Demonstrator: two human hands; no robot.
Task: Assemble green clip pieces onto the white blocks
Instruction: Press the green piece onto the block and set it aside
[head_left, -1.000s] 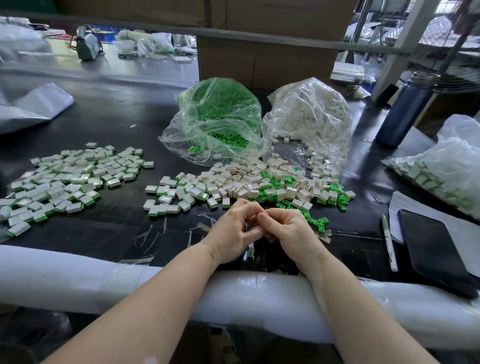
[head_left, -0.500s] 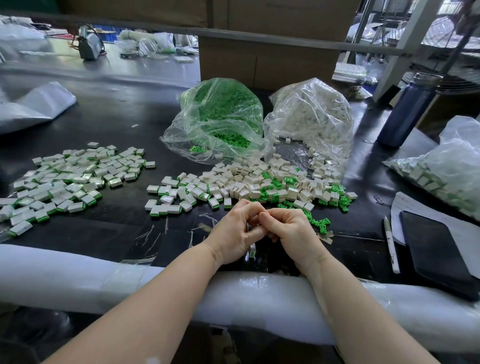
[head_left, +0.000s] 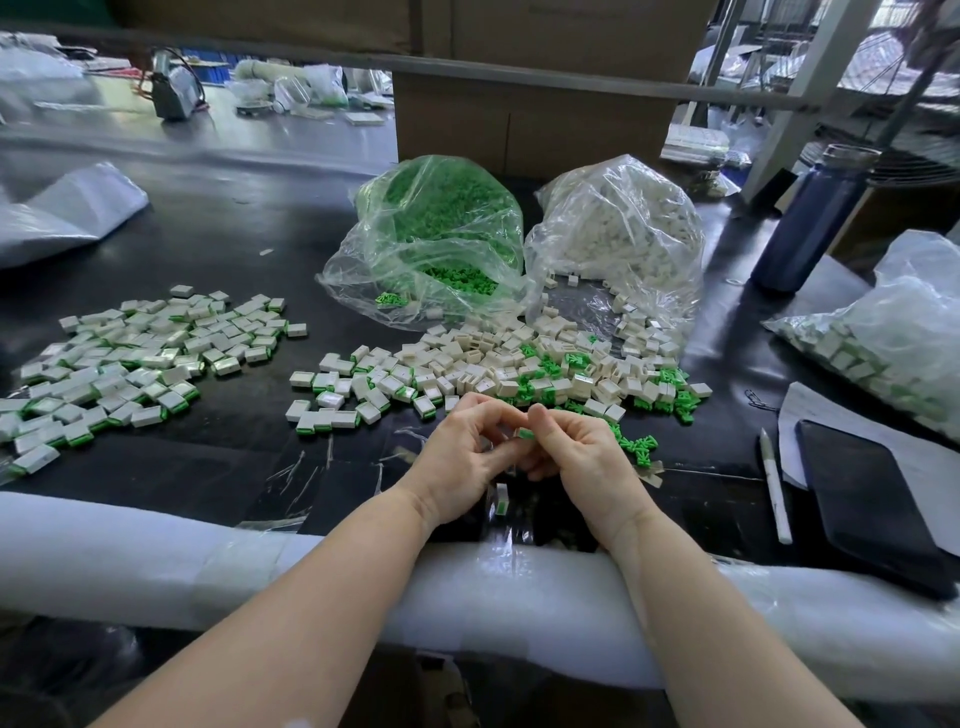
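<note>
My left hand and my right hand meet above the black table near its front edge, fingers curled. Between their fingertips sits a small white block with a green clip, which my right hand pinches. What my left fingers hold is hidden. An assembled piece lies on the table under my hands. Just beyond them spreads a pile of loose white blocks mixed with green clips.
Assembled blocks cover the left of the table. Behind the pile stand a clear bag of green clips and one of white blocks. At the right are a blue bottle, another bag, a pen and a black tablet. White foam padding lines the front edge.
My fingertips have parted slightly, and the block with its green clip shows between them. Both hands stay in the same place.
</note>
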